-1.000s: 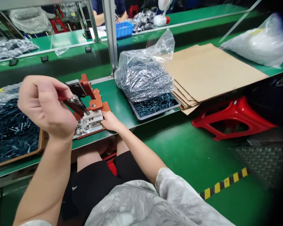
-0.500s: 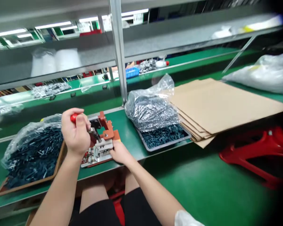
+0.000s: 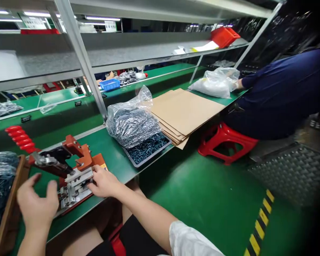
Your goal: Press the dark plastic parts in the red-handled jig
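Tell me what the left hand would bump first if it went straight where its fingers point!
Probably the metal lever, just below the red handle: in the picture it lies ahead of the left hand. Depth is unclear, so the hand might pass beneath it.

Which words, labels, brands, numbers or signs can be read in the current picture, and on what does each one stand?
None can be read.
Yellow patch on the clamp fixture: any print is too small.
White panel in the background: dark marks, too small and blurred.
Striped floor tape: no words visible.
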### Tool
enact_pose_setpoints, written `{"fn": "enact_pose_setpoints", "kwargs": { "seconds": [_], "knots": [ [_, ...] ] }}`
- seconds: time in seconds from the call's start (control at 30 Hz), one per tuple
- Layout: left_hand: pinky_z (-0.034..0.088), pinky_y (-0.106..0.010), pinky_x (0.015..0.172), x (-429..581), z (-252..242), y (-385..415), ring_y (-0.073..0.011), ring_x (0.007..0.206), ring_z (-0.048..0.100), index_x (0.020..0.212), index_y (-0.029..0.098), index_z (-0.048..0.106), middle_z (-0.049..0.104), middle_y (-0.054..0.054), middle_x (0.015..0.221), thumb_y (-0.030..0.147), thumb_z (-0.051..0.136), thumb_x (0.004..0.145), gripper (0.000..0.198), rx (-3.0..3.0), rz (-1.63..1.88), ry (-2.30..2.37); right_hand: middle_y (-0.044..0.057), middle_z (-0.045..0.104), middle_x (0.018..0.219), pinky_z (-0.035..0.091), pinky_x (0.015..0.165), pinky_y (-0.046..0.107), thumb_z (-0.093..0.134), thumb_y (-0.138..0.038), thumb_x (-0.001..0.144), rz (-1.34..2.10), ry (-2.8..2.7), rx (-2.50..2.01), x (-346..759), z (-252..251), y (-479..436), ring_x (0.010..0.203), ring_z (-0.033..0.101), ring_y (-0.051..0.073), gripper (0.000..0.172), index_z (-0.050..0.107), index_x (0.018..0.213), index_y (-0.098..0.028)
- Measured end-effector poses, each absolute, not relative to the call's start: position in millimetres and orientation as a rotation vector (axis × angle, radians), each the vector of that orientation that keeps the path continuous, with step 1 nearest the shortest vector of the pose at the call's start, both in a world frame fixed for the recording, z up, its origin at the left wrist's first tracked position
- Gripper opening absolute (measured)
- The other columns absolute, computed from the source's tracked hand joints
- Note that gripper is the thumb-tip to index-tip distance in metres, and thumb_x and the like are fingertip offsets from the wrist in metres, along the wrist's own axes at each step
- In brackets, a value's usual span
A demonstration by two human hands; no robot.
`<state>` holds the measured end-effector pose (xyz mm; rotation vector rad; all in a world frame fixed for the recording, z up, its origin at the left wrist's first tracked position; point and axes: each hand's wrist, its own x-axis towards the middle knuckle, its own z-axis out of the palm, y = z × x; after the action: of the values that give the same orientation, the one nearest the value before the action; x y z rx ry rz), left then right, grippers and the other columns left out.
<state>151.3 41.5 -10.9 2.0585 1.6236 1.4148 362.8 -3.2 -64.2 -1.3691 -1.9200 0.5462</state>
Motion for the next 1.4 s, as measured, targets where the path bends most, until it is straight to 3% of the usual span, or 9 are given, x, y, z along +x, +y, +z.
{"fn": "enact_pose_setpoints", "kwargs": {
  "seconds": [0.17,0.27,0.4,0.53,0.67,0.8,1.03,1.23,1.4],
  "knots": [
    [0.054,-0.061,0.091,123.8,-64.3,52.9,-0.0434,0.101,0.068,0.089,0.027,0.073,0.076,-0.011,0.096,0.058,0.065,0.069,0.038,1.942,0.867,1.75,0.007,0.059,0.129,0.055,0.093,0.038,0.056,-0.039,0.092,0.561,-1.926,-1.431,355.4,-61.0,-0.3,0.112,0.065,0.027,0.039,0.061,0.129,-0.028],
    [0.055,-0.055,0.085,124.4,-69.6,48.3,-0.0382,0.09,0.071,0.088,0.026,0.072,0.077,-0.01,0.087,0.056,0.068,0.07,0.036,1.614,1.14,1.745,0.006,0.058,0.135,0.054,0.098,0.035,0.061,-0.033,0.088,0.629,-1.912,-1.432,352.1,-59.2,4.5,0.115,0.065,0.026,0.049,0.058,0.137,-0.03],
    [0.058,-0.048,0.082,129.7,-71.8,36.4,-0.0284,0.084,0.074,0.094,0.021,0.059,0.076,-0.01,0.088,0.06,0.05,0.083,0.042,1.12,1.552,1.459,0.005,0.06,0.136,0.049,0.107,0.036,0.063,-0.025,0.086,0.718,-1.815,-1.459,344.9,-60.2,7.8,0.122,0.062,0.025,0.043,0.066,0.128,-0.029],
    [0.059,-0.045,0.085,131.5,-79.0,38.0,-0.0242,0.081,0.074,0.097,0.018,0.051,0.073,-0.009,0.083,0.059,0.05,0.086,0.042,0.973,1.64,1.393,0.008,0.063,0.13,0.046,0.111,0.041,0.06,-0.018,0.085,0.735,-1.737,-1.433,337.0,-65.0,13.7,0.125,0.058,0.027,0.038,0.068,0.122,-0.024],
    [0.052,-0.049,0.101,132.1,-81.1,21.9,-0.0262,0.105,0.07,0.116,0.017,0.048,0.068,-0.017,0.11,0.056,0.058,0.087,0.05,1.164,1.818,1.567,0.012,0.062,0.125,0.044,0.112,0.04,0.049,-0.014,0.09,0.629,-1.71,-1.311,342.2,-67.8,2.9,0.125,0.056,0.025,0.033,0.067,0.118,-0.018],
    [0.037,-0.05,0.119,143.1,-91.0,-51.3,-0.0295,0.135,0.051,0.131,0.018,0.049,0.052,-0.02,0.14,0.049,0.064,0.089,0.054,1.455,1.904,1.728,0.012,0.066,0.108,0.05,0.1,0.043,0.047,-0.027,0.098,0.576,-1.54,-1.319,346.1,-78.9,-47.7,0.106,0.062,0.026,0.021,0.066,0.102,-0.02],
    [0.044,-0.045,0.117,177.0,-134.3,-174.5,-0.0262,0.133,0.057,0.131,0.027,0.056,0.061,-0.012,0.14,0.052,0.044,0.1,0.042,0.984,1.164,1.314,0.005,0.069,0.088,0.057,0.068,0.034,0.062,-0.039,0.089,1.359,-1.272,-1.195,282.0,-143.8,-149.8,0.074,0.066,0.022,0.015,0.064,0.093,-0.025],
    [0.043,-0.047,0.117,140.6,-158.6,-195.8,-0.0285,0.127,0.061,0.121,0.023,0.068,0.068,-0.012,0.133,0.054,0.053,0.094,0.043,0.847,1.14,1.423,0.007,0.071,0.097,0.057,0.084,0.036,0.058,-0.042,0.093,1.527,-1.33,-1.209,251.0,-172.7,-169.9,0.088,0.068,0.022,0.022,0.065,0.101,-0.023],
    [0.05,-0.048,0.111,113.3,-177.3,-206.9,-0.0316,0.121,0.066,0.114,0.018,0.072,0.072,-0.015,0.126,0.061,0.059,0.088,0.052,0.745,1.174,1.501,0.007,0.07,0.102,0.057,0.083,0.035,0.054,-0.035,0.095,1.613,-1.452,-1.209,241.5,-181.6,-180.0,0.088,0.068,0.02,0.03,0.058,0.121,-0.021]
  ]
}}
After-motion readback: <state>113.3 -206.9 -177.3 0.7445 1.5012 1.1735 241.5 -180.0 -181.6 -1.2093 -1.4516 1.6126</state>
